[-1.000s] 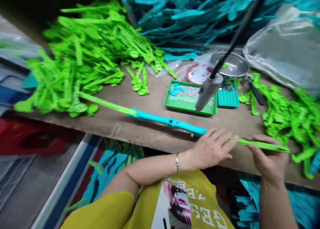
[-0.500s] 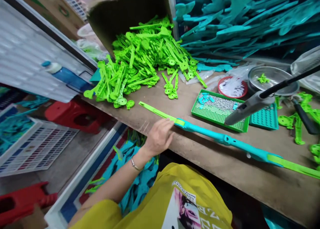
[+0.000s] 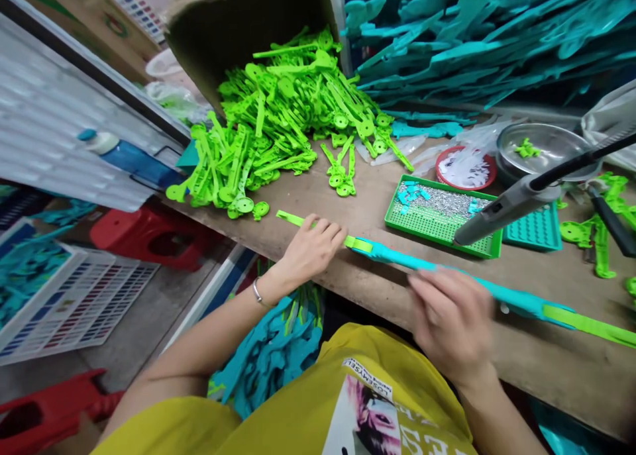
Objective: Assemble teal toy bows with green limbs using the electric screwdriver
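Note:
A long plastic piece lies along the front of the bench, with a teal middle bar (image 3: 397, 256) and a lime green arm at either end. My left hand (image 3: 315, 246) is closed over the left lime green arm (image 3: 289, 218), whose tip shows past the fingers. In front of the teal bar, my right hand (image 3: 454, 319) is blurred by motion. Its fingers are curled and hide part of the bar; what they hold, if anything, cannot be made out. The right lime green arm (image 3: 591, 324) runs toward the picture's right edge.
Lime green parts (image 3: 278, 110) spill from a cardboard box (image 3: 199, 44). Behind the bench is a stack of teal parts (image 3: 472, 44). A green tray (image 3: 422, 228) holds small metal pieces; a grey-handled tool (image 3: 507, 210) hangs over it. Teal parts (image 3: 278, 355) lie below the bench's edge.
My right hand has come into view from the lower right, up to the teal bar. My left hand has shifted slightly up and left along the green arm.

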The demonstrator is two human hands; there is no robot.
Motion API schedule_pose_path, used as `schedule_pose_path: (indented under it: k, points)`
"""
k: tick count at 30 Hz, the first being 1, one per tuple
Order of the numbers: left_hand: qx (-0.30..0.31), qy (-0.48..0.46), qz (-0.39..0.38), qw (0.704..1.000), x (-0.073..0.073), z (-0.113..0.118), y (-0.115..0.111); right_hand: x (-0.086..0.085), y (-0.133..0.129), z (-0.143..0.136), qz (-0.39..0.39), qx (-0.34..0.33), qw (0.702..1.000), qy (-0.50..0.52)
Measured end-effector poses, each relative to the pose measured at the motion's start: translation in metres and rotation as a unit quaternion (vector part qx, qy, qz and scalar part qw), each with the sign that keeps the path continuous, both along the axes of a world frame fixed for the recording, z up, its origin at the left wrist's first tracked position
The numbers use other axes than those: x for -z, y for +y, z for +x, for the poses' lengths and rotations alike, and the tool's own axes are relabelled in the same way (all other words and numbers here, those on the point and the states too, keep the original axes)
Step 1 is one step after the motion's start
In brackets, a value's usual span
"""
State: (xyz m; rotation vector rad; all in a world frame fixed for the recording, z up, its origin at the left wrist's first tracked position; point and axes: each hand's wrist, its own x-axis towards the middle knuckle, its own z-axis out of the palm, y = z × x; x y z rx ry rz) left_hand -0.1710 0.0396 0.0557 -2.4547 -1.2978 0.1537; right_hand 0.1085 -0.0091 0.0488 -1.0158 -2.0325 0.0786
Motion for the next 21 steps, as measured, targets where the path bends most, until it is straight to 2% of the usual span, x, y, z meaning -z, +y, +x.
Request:
schedule_pose_path:
  k: [4, 7, 12, 16, 19, 21]
  points:
    - [0.006, -0.033, 0.009, 0.999, 0.007, 0.003, -0.003, 0.02, 0.04, -0.06, -0.111, -0.013, 0.989, -0.096]
    - [0.01, -0.046, -0.004, 0.999, 0.012, 0.004, 0.0, 0.038, 0.055, -0.081, -0.142, -0.011, 0.974, -0.174]
    - [0.006, -0.052, 0.002, 0.999, 0.015, 0.0, 0.006, 0.047, 0.052, -0.082, -0.092, 0.019, 0.979, -0.182]
    - [0.02, -0.081, -0.017, 0.996, 0.014, -0.003, 0.005, 0.044, 0.051, -0.086, -0.114, 0.029, 0.973, -0.199]
    - [0.028, -0.123, -0.012, 0.992, 0.02, 0.006, 0.0, 0.038, 0.054, -0.087, -0.139, 0.021, 0.968, -0.207]
    - [0.047, -0.187, -0.016, 0.981, 0.029, 0.02, -0.002, 0.032, 0.053, -0.081, -0.141, 0.023, 0.971, -0.193]
